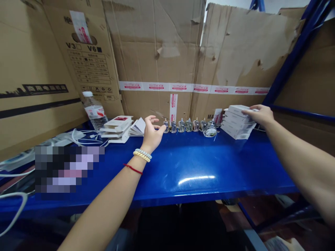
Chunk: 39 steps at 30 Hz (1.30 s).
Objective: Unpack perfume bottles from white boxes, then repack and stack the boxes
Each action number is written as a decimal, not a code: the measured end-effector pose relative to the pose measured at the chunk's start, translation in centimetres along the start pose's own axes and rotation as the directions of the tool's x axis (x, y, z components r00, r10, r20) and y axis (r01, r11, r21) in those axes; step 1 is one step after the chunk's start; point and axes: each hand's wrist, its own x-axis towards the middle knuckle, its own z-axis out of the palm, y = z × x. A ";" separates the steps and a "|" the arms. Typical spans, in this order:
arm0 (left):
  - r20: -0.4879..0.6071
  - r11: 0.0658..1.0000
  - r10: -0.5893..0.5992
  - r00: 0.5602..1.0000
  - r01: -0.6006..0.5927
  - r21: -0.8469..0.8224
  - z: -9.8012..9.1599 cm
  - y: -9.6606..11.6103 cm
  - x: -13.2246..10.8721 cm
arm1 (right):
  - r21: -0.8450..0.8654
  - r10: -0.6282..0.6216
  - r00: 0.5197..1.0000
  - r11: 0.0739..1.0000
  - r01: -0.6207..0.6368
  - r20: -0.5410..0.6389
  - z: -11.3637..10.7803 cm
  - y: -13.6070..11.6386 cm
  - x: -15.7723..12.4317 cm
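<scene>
My left hand (152, 133) is raised over the table with loosely curled fingers and a gap between thumb and fingers. Its fingertips are beside the leftmost small glass bottle (166, 125); whether they touch it I cannot tell. Several similar bottles (189, 125) stand in a row to the right, and a rounder glass bottle (209, 130) is in front of the row's end. My right hand (262, 115) is closed on the top white box (238, 110) of a stack of small white boxes (235, 129), thumb and fingers at its right end.
Opened white boxes (117, 127) and a white booklet (138, 127) lie left of the bottles. A plastic water bottle (94, 113), white cables (83, 138) and a blurred-out object (69, 169) are further left. Cardboard sheets (159, 48) wall the back of the blue table (199, 160).
</scene>
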 end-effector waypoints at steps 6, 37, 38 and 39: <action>0.005 0.999 0.014 1.000 -0.014 0.045 0.0 -0.3 0.0 | 0.050 -0.107 0.962 0.991 0.124 -0.252 0.8 -0.3 -0.5; -0.596 0.682 0.028 0.803 0.421 0.599 -10.7 -4.3 4.4 | 0.398 -0.619 0.785 0.726 0.561 0.023 11.5 -9.6 -19.7; -0.592 0.687 0.028 0.805 0.415 0.596 -10.8 -4.5 4.5 | 0.402 -0.635 0.772 0.716 0.571 0.035 11.6 -9.7 -19.9; -0.591 0.691 0.031 0.806 0.409 0.596 -10.8 -4.7 4.6 | 0.405 -0.650 0.758 0.706 0.580 0.047 11.6 -9.8 -20.1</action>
